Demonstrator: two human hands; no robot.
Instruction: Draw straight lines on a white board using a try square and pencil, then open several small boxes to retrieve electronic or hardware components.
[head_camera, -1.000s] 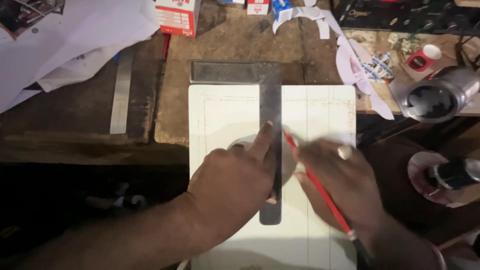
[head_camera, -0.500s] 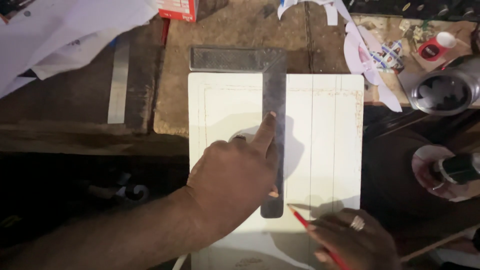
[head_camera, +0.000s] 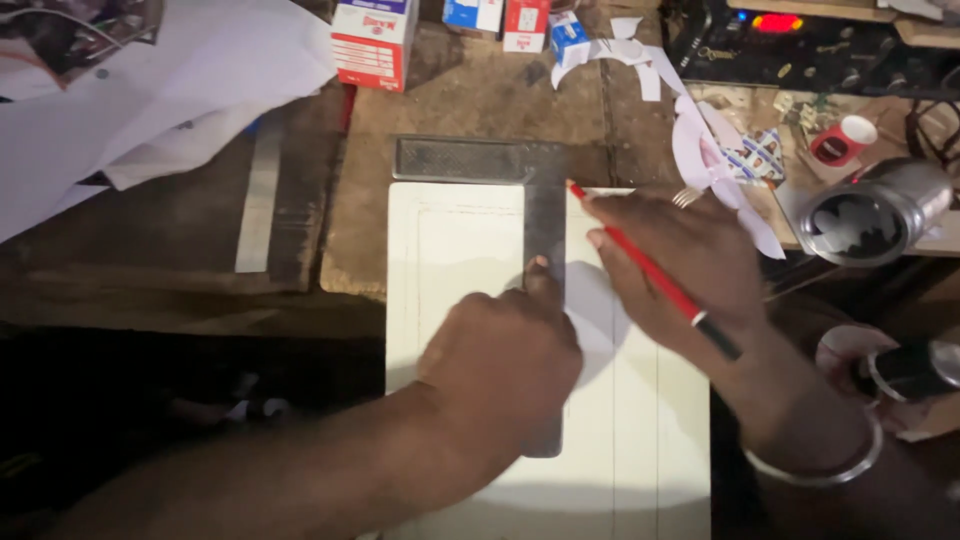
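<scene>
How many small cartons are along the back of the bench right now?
4. A red-and-white carton at back left, then a blue one, a red one and a small blue-and-white one beside it. The frame's top edge may hide others.

Bare wood lies open left of the white sheet (head_camera: 460, 250), while small cartons (head_camera: 372, 40) crowd the far edge and a metal can (head_camera: 875, 212) blocks the right.

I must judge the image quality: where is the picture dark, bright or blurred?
Head view: the white board is brightest, slightly washed out; the lower left is near black; the left hand throws a soft shadow on it; the right hand and red pencil look slightly soft.
</scene>
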